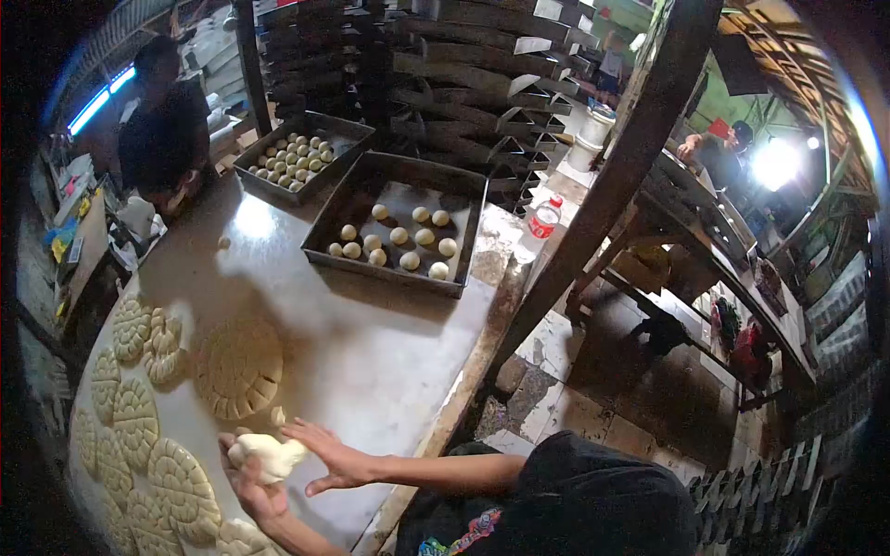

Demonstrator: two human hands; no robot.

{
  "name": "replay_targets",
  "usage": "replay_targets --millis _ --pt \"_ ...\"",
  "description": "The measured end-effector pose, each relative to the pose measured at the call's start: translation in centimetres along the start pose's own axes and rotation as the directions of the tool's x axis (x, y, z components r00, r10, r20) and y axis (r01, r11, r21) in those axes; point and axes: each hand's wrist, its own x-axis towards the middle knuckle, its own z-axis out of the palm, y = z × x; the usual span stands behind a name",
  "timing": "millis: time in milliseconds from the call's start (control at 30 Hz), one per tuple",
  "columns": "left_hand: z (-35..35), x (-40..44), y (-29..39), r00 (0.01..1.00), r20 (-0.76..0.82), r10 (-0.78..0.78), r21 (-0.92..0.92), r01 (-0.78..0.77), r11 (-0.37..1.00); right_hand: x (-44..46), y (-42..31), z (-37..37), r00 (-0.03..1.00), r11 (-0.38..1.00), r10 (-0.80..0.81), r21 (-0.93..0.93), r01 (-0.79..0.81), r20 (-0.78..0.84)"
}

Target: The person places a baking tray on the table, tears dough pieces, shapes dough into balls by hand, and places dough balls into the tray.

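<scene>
A lump of pale dough (269, 458) rests in my left hand (258, 493), whose fingers curl round its far side. My right hand (336, 460) is stretched flat beside the lump, thumb apart, with its fingertips at the dough's edge. Just beyond them, a large round dough disc (238, 368) with short cuts along its rim lies on the table (389, 357). A small scrap of dough (278, 416) sits between the disc and my hands. Several flattened, scored dough pieces (135, 417) cover the table's left side, some overlapping.
Two dark metal trays hold several dough balls: a nearer tray (371, 274) and a farther tray (243, 170). A bottle with a red label (542, 222) stands past the table's right edge, near a wooden post (612, 176). Another person (165, 130) stands across the table.
</scene>
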Motion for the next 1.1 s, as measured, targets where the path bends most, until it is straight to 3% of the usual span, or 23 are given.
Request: replay_targets --millis 33,67,100,133,233,333,433,533,667,767,833,900,967,1000,1033,1067,1100 --pt "0.3 -0.3 0.2 0.998 0.063 0.009 -0.022 -0.008 1.000 -0.2 0.4 0.3 1.000 0.999 -0.001 -0.043 0.000 -0.019" --pt "0.7 -0.5 0.4 0.994 0.109 -0.003 -0.053 0.009 0.999 -0.7 1.0 0.2 0.989 0.992 0.129 -0.009 -0.129 0.069" --pt "0.7 -0.6 0.1 0.996 0.089 -0.016 -0.110 0.026 0.994 -1.1 -0.1 -1.1 0.948 0.961 0.263 0.040 -0.274 0.181" --pt "0.2 -0.6 -0.3 0.996 0.077 -0.035 -0.159 0.047 0.986 -2.5 0.3 -1.0 0.948 0.935 0.300 0.165 -0.314 0.105" --pt "-2.5 -0.5 -1.4 0.995 -0.015 -0.104 -0.228 0.098 0.969 -5.5 -1.3 -3.6 0.864 0.816 0.463 0.283 -0.503 0.200" --pt "-5.2 -0.1 -1.8 0.984 -0.086 -0.153 -0.232 0.130 0.964 -8.1 -1.1 -5.1 0.877 0.853 0.470 0.205 -0.480 0.101" --pt "-7.0 0.6 -2.0 0.982 -0.108 -0.153 -0.213 0.127 0.969 -7.6 -2.2 -6.5 0.814 0.777 0.572 0.247 -0.578 0.106" --pt "-8.4 1.5 -2.1 0.961 -0.240 -0.135 -0.226 0.080 0.971 -7.1 -2.1 -6.9 0.740 0.649 0.668 0.424 -0.632 0.082" --pt "-9.0 2.2 -1.4 0.967 -0.237 -0.098 -0.218 0.045 0.975 -7.5 -2.1 -7.0 0.763 0.665 0.644 0.454 -0.592 0.053" --pt "-11.0 2.5 -1.3 0.938 -0.319 -0.135 -0.270 0.047 0.962 -8.2 -1.8 -6.4 0.760 0.669 0.651 0.475 -0.572 -0.002" --pt "-11.1 2.9 -1.2 0.940 -0.325 -0.100 -0.213 0.031 0.977 -7.8 -1.7 -7.1 0.696 0.620 0.718 0.450 -0.643 0.006" --pt "-11.8 3.2 -1.1 0.958 -0.278 -0.074 -0.246 0.004 0.969 -8.4 -0.8 -7.0 0.712 0.603 0.702 0.525 -0.601 0.009" --pt "-12.8 3.5 -0.5 0.924 -0.378 -0.049 -0.242 -0.047 0.969 -8.9 0.4 -6.5 0.735 0.586 0.677 0.632 -0.508 -0.036" --pt "-15.1 3.7 -1.0 0.897 -0.440 0.045 -0.141 -0.119 0.983 -8.6 0.0 -6.7 0.724 0.585 0.688 0.628 -0.514 -0.049" --pt "-16.8 4.3 -0.5 0.880 -0.471 0.064 -0.164 -0.159 0.973 -8.5 0.6 -6.6 0.637 0.537 0.762 0.662 -0.522 -0.116" --pt "-18.5 4.8 -0.1 0.861 -0.502 0.084 -0.184 -0.201 0.962 -8.8 1.3 -7.1 0.649 0.588 0.747 0.601 -0.542 -0.146" --pt "-19.0 5.0 1.7 0.864 -0.503 0.026 -0.328 -0.219 0.919 -9.0 1.7 -7.7 0.663 0.636 0.728 0.534 -0.558 -0.174"
